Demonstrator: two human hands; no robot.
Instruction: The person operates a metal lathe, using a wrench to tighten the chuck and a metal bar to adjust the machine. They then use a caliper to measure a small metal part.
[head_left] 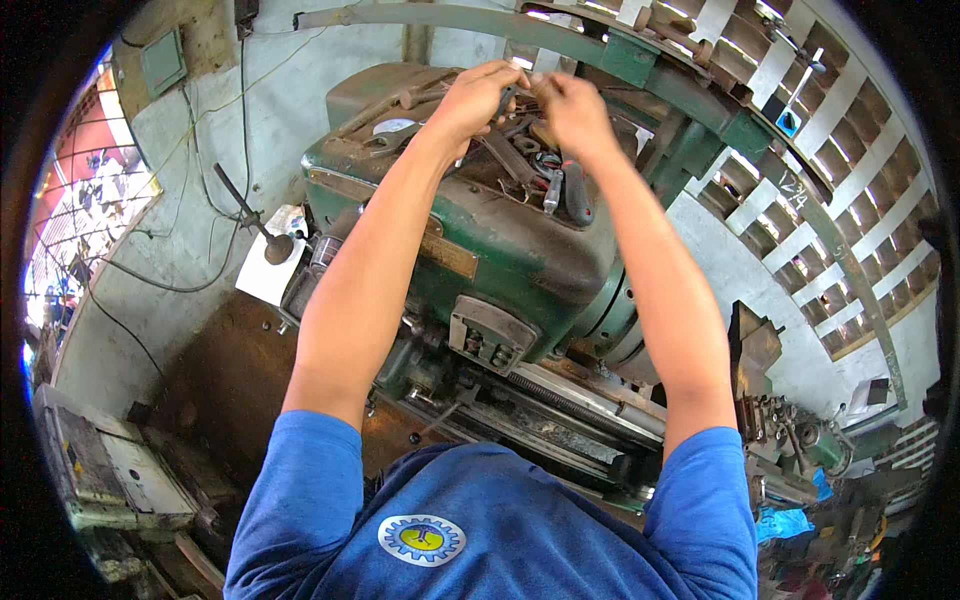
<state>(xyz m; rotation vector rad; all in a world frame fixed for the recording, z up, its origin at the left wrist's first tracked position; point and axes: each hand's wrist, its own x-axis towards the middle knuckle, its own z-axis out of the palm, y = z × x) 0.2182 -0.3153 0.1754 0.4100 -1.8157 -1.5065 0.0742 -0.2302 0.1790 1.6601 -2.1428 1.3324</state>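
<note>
Both my arms reach forward over the green headstock of a lathe. My left hand is closed, with a dark piece showing at its fingers, too small to name. Close beside it, my right hand is also closed, its fingers curled and blurred around something brownish that I cannot make out. The fingertips of both hands nearly meet. Under them, a heap of tools covers the headstock top. An open-ended spanner lies left of the heap, and a dark curved handle lies at its near right edge.
The lathe bed runs to the right below my arms. A lever with a round knob sticks out at the left by a white sheet. A green overhead beam crosses behind my hands. Blue cloth lies at lower right.
</note>
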